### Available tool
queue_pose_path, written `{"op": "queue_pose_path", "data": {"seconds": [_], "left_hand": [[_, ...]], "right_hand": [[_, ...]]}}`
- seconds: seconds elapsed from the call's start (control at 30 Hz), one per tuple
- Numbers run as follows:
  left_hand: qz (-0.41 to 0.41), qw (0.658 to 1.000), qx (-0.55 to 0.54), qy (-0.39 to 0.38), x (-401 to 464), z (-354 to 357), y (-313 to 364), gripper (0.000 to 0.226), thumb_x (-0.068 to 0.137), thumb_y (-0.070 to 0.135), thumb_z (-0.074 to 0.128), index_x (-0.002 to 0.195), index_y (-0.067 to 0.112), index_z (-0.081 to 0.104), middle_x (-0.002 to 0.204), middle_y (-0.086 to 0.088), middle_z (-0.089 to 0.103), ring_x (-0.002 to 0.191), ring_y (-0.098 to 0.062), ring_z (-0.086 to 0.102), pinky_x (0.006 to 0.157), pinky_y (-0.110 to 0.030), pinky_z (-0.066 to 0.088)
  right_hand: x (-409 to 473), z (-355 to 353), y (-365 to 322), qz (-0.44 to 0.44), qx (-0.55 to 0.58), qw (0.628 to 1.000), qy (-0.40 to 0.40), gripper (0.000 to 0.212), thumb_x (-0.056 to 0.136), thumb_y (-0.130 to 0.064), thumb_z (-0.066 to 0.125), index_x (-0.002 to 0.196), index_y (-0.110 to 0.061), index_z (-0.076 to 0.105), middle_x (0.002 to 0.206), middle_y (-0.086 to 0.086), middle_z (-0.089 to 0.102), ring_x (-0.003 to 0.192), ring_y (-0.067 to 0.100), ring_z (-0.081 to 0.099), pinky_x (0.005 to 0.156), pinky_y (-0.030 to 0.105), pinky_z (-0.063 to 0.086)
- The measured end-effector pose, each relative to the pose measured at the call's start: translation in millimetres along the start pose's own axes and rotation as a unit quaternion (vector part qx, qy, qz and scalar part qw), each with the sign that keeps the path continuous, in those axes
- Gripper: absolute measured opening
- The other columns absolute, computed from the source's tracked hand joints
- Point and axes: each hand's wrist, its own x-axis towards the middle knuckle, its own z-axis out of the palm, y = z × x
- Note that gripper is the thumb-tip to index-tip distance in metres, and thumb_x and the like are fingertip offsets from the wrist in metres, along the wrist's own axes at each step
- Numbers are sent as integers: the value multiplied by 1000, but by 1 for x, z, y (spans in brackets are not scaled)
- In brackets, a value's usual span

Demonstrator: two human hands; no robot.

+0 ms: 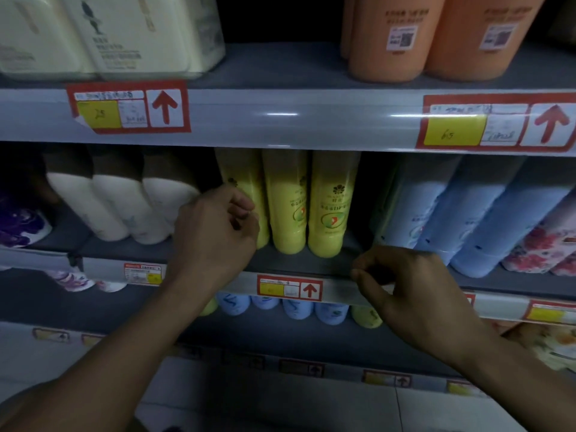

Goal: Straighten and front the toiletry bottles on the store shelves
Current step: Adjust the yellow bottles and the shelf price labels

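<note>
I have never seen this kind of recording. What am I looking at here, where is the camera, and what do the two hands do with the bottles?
There is no machine here. A person wears one wide-angle camera on the head, so you look forward and down at their own two bare hands in front of store shelves.

The left hand has curled fingers at the leftmost yellow bottle of three on the middle shelf; it seems to touch or turn it, though a full grip cannot be made out. The right hand is at the shelf edge, fingers curled, holding no bottle.

Beside the yellow ones stand white bottles on the left and blue bottles on the right. Above are orange bottles. Red price tags sit on the shelf rails.
</note>
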Motion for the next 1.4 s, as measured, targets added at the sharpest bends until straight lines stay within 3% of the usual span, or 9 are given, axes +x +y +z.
{"op": "queue_pose_path", "data": {"seconds": [0.13,0.2,0.3,0.43,0.53,0.77,1.07,1.27,1.4], "left_hand": [[31,999,-10,25,3,-9,27,12,88,21,74,90,30,66,80,20,65,73,2,63,67,-10,45],[45,997,-33,49,-2,-12,33,10,89,23,74,95,26,67,84,14,67,75,-1,63,68,-11,48],[56,992,-57,93,-4,-11,34,18,91,27,73,103,16,65,98,-2,68,88,-17,64,75,-33,52],[68,987,17,143,8,-9,33,26,94,20,67,111,1,63,111,-21,61,110,-37,54,85,-25,30],[88,985,37,141,16,-13,20,25,95,16,61,114,0,63,117,-23,61,115,-36,50,94,-29,33],[89,985,45,140,26,-21,6,16,93,15,63,96,-1,59,97,-23,61,98,-32,45,81,-35,31],[84,993,62,52,28,-5,22,56,99,39,65,59,23,29,59,5,33,71,-23,42,74,-33,25],[69,995,75,8,39,13,38,62,100,41,63,48,18,38,48,2,38,51,-22,43,63,-33,30],[43,998,50,10,40,16,42,58,97,32,66,47,12,45,46,1,38,52,-24,43,64,-32,30]], "right_hand": [[-5,-2,8,4,0,999,51,13,89,-18,75,84,-29,72,75,-22,66,73,1,67,65,19,52],[-6,-6,11,12,0,997,76,14,88,-15,75,83,-28,72,74,-23,64,74,3,66,65,9,45],[-8,-12,13,24,12,992,122,8,89,-21,69,85,-27,71,78,-17,69,71,5,67,65,23,53],[-13,-24,15,53,25,982,180,2,92,-25,68,90,-24,69,78,-9,70,71,11,67,64,37,56],[-14,-31,16,74,26,976,204,4,94,-25,71,94,-23,68,79,-6,71,72,14,68,65,38,55],[-16,-35,21,117,23,971,206,11,93,-31,67,97,-21,71,81,-5,69,75,15,65,70,35,51],[-21,-10,21,212,49,953,211,24,91,-27,75,111,-17,67,79,-20,61,74,12,57,74,28,40],[-22,10,22,231,63,933,268,37,90,-31,78,119,-17,60,80,-10,62,70,-5,54,61,23,37],[-20,26,25,227,56,927,292,38,90,-31,78,121,-17,61,76,-7,62,67,8,57,68,28,39]]}}
